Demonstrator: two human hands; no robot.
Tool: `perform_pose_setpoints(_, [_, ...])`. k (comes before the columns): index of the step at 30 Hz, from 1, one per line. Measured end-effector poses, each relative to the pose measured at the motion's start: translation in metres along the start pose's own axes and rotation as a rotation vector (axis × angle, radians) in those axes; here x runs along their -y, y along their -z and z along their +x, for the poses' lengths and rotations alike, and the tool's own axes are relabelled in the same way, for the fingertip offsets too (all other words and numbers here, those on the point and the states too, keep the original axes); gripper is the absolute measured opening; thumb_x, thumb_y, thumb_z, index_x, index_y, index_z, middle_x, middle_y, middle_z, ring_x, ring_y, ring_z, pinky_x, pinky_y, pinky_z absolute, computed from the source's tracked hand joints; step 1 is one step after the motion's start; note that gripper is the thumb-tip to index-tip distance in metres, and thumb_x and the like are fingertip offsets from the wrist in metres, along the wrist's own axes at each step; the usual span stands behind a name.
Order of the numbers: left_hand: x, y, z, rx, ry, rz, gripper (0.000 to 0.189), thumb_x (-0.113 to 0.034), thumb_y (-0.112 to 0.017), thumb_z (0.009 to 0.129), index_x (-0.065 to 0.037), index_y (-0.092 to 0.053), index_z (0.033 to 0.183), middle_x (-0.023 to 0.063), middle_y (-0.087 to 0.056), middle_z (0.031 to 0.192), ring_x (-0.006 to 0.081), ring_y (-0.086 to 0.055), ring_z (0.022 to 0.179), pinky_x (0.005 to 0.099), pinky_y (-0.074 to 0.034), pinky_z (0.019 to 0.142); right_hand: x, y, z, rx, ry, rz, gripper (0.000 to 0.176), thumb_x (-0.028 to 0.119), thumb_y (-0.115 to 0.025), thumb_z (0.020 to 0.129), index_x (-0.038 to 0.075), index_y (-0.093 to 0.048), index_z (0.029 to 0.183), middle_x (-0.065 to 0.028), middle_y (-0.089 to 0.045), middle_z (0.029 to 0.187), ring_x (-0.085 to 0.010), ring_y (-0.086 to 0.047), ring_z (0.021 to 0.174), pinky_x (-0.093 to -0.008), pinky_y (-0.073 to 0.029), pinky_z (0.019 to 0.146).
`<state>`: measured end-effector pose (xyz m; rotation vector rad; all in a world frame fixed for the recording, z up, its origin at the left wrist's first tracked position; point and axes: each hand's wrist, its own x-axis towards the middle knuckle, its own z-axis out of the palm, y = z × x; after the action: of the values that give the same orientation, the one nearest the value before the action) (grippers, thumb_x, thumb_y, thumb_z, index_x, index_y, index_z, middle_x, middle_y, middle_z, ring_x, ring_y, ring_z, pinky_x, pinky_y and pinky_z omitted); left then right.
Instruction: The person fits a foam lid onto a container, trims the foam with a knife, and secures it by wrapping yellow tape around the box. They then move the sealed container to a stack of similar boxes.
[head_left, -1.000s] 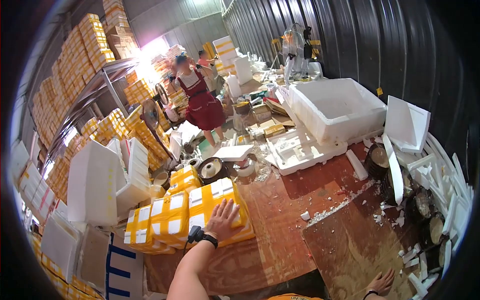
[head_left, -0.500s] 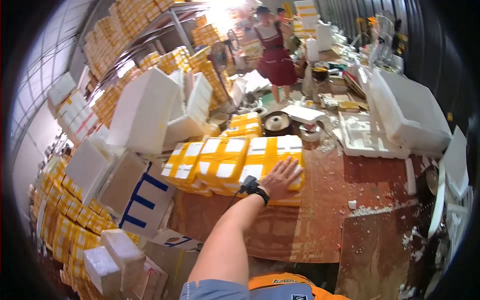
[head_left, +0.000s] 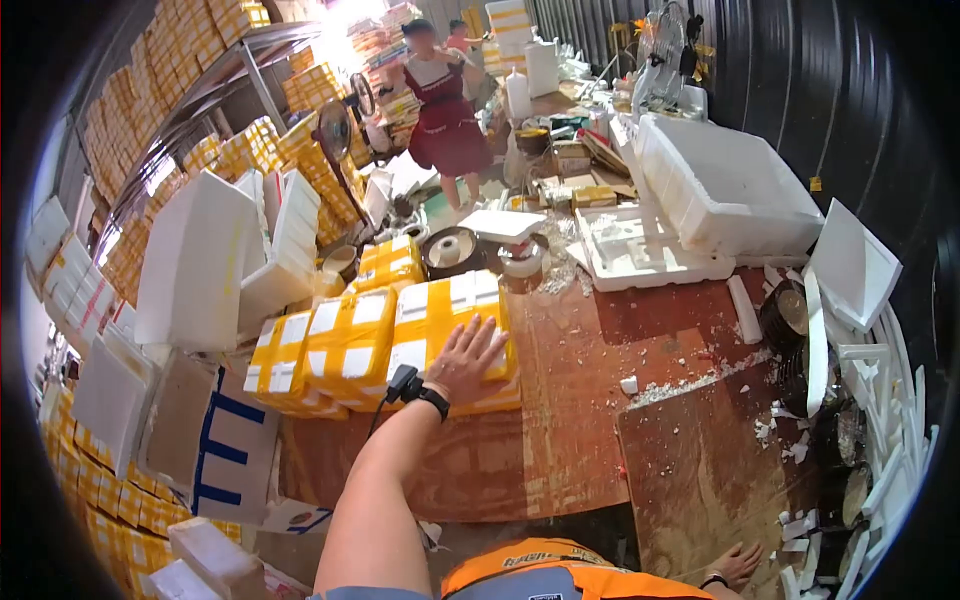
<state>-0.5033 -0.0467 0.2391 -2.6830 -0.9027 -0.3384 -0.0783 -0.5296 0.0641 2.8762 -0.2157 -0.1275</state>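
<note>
My left hand [head_left: 467, 362], with a black band and a small device at the wrist, lies flat on the nearest-right white foam box [head_left: 435, 345] wrapped in yellow tape. Its fingers are spread, and they grip nothing. To its left, touching in a row, sit a second taped box [head_left: 349, 332] and a third taped box [head_left: 277, 358]. Behind them is a smaller taped box [head_left: 388, 262]. At the lower right my right hand [head_left: 737, 565] shows partly, fingers apart, over the edge of the plywood board [head_left: 700, 500]. Nothing is in it.
A large white foam box [head_left: 725, 185] and a foam tray [head_left: 650, 250] stand at the back right. Foam scraps lie on the reddish tabletop [head_left: 570, 420]. Tape rolls [head_left: 450, 252] sit behind the boxes. A person in a dark red apron [head_left: 445, 125] stands farther back.
The view has turned to the right, so the scene sits further left. My right hand has come into view at the lower right. My left hand stays on the taped box.
</note>
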Motion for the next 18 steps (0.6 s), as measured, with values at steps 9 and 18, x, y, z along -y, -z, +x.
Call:
perform_pose_setpoints(9, [0.0, 0.001, 0.007, 0.006, -0.001, 0.002, 0.082, -0.056, -0.069, 0.082, -0.013, -0.044, 0.147, 0.0203, -0.038, 0.153, 0.0406, -0.033, 0.143, 0.0514, -0.028, 0.115, -0.004, -0.008, 0.001, 0.012, -0.015, 0.011, 0.054, 0.045, -0.041, 0.105, 0.024, -0.031, 0.153, 0.0109, -0.025, 0.16, -0.0128, -0.028, 0.145, -0.0438, -0.036, 0.111])
perform_pose_setpoints(18, [-0.003, 0.002, 0.001, -0.032, 0.002, -0.026, 0.08, -0.057, -0.067, 0.082, -0.015, -0.045, 0.147, 0.0196, -0.041, 0.151, 0.039, -0.038, 0.141, 0.0513, -0.031, 0.114, -0.005, 0.008, -0.005, -0.012, 0.02, 0.045, 0.055, 0.039, -0.049, 0.102, 0.022, -0.034, 0.152, 0.0103, -0.028, 0.16, -0.0132, -0.032, 0.144, -0.0422, -0.039, 0.109])
